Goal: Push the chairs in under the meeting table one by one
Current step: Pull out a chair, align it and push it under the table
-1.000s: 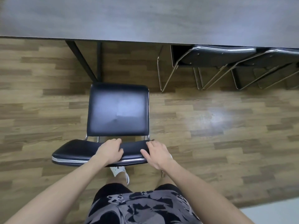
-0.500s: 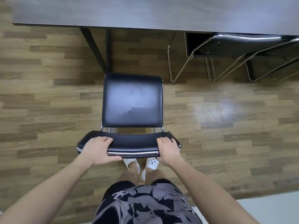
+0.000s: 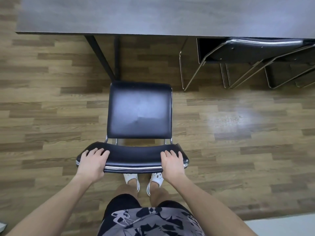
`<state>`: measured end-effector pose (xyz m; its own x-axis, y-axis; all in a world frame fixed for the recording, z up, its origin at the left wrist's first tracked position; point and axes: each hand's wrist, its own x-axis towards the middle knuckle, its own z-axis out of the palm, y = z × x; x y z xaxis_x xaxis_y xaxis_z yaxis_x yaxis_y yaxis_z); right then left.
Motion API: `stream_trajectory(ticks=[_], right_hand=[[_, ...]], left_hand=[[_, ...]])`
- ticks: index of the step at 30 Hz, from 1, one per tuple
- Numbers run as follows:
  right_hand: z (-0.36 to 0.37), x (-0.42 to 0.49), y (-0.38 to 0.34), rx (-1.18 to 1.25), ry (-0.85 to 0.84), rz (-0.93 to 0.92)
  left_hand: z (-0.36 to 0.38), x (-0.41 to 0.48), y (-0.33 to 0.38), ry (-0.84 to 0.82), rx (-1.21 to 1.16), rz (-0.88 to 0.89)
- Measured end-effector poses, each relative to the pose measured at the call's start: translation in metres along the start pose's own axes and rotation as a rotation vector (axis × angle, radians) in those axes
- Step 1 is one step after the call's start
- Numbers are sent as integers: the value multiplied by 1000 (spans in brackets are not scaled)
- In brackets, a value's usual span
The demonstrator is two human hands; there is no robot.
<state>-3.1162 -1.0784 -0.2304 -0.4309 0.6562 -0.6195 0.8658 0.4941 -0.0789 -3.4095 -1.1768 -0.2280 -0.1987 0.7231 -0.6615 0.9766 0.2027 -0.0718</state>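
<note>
Wood floor [image 3: 51,116]; table leg [image 3: 100,57] fronts chair [image 3: 139,109]; left hand [image 3: 92,160], right hand [image 3: 172,161] grip backrest [image 3: 134,155].

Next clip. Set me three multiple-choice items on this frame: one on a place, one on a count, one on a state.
1. Where is the held chair's seat relative to the meeting table?
A. under the tabletop
B. out on the floor, short of the table edge
C. on top of the table

2. How many hands grip the backrest?
A. none
B. one
C. two

3. What state is the neighbouring chair on the right in?
A. pushed in under the table
B. tipped over on the floor
C. pulled out well clear of the table

Answers:
1 B: floor shows between the seat's front edge and the table edge.
2 C: the left hand and the right hand each curl fingers over its top.
3 A: its back sits at the table edge, with the seat beneath the top.
</note>
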Motion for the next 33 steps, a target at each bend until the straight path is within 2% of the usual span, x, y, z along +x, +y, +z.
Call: stream_trajectory(ticks=[15,33], right_hand=[[-4,-2,-12,-27,15,87],[-8,0,-14,-3,-14,135]], left_hand=[[-3,1,-4,48,-6,126],[-5,4,-5,52,-8,147]])
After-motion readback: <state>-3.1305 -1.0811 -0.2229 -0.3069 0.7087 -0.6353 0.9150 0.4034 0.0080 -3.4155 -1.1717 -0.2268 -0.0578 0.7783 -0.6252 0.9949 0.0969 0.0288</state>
